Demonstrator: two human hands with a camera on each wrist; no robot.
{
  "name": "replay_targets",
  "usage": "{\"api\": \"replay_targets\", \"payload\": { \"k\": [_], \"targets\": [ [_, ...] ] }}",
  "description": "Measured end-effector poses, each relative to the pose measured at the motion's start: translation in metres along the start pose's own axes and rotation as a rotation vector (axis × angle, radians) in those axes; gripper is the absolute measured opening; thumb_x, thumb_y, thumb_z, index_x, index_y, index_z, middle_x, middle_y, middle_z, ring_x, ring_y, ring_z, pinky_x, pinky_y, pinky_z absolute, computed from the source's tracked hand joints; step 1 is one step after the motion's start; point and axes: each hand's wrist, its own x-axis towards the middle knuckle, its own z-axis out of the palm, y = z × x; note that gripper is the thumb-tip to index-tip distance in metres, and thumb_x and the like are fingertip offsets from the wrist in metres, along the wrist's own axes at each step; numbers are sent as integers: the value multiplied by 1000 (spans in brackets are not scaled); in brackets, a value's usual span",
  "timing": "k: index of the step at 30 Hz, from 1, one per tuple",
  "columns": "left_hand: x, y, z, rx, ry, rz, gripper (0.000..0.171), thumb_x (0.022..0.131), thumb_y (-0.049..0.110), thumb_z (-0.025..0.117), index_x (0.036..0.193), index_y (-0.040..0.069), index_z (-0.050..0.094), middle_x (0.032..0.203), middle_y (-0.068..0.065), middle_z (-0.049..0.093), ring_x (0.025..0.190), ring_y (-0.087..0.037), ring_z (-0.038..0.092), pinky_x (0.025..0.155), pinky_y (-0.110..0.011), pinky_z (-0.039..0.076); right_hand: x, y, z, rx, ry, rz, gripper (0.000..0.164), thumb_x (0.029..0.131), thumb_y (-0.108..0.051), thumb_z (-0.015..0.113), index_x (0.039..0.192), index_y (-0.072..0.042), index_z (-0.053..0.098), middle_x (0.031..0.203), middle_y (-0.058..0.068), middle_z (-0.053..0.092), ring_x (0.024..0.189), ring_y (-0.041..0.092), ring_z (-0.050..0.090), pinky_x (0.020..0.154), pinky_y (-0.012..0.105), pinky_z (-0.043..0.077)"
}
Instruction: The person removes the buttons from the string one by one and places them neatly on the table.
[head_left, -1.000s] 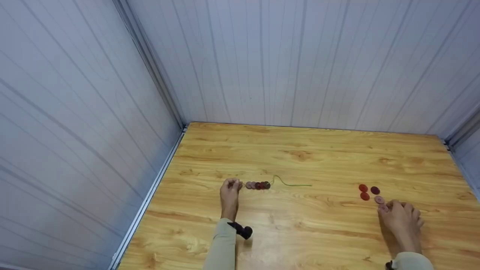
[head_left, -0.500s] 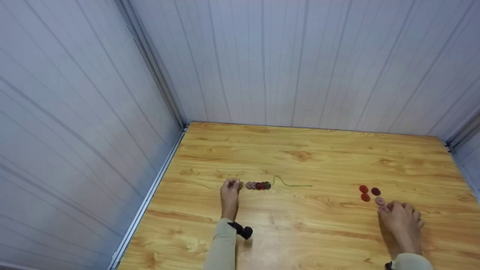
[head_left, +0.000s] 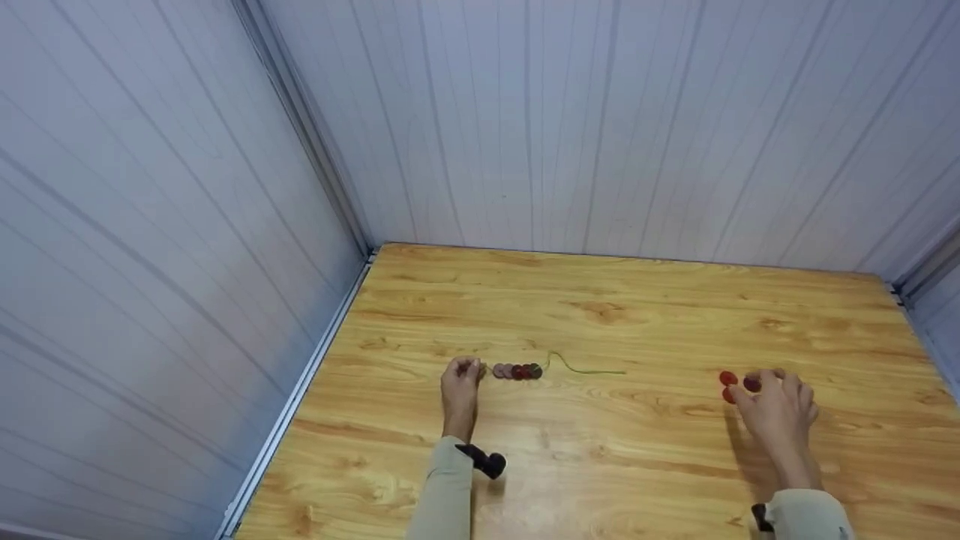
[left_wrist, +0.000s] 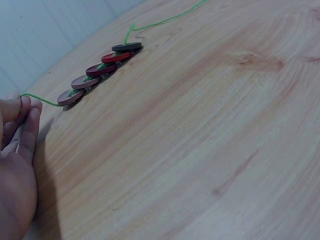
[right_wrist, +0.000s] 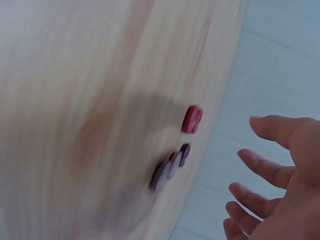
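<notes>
My left hand pinches one end of a thin green cord between thumb and fingers. Threaded on that cord is a short overlapping row of buttons: pinkish ones nearest the hand, then a maroon button, a red button and a dark grey button. On the right, my right hand is over the loose buttons, fingers spread and holding nothing in the right wrist view. Red buttons and a dark purple button show beside its fingertips. Pinkish buttons are hidden under it in the head view.
The cord's free end trails right across the wood-grain table. Pale panel walls rise behind the table and along its left side. A black wrist device sits at the left sleeve cuff.
My right hand has lifted off the pinkish button and moved up and left, over the other loose buttons. The left hand and the threaded buttons have stayed put.
</notes>
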Motion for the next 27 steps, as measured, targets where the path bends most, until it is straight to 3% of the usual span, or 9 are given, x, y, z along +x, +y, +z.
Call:
{"api": "replay_targets", "payload": {
  "k": [9, 19, 27],
  "targets": [
    [-1, 2, 0, -22, -15, 15, 12, 94, 4, 59, 101, -6, 56, 99, -18, 60, 97, -30, 63, 92, -37, 55, 11, -42, 19, 103, 55, -203, 39, 95, -26, 60, 122, 1, 54, 140, 31, 32, 125, 51, 22, 99, 70, 17],
    [-2, 4, 1, -10, -15, 0, 14, 94, 4, 58, 102, -7, 55, 101, -20, 60, 99, -32, 63, 93, -37, 55, 18, -86, 43, 118, 58, -315, 35, 91, -21, 65, 119, -1, 58, 139, 26, 37, 124, 46, 28, 100, 64, 22],
    [-2, 3, 1, -4, -4, 21, 17, 93, 4, 59, 102, -10, 55, 99, -21, 61, 97, -33, 63, 92, -39, 55, 18, -111, 68, 196, -10, -352, 35, 91, -23, 66, 119, -3, 59, 140, 22, 38, 128, 43, 28, 105, 62, 21]
  ]
}}
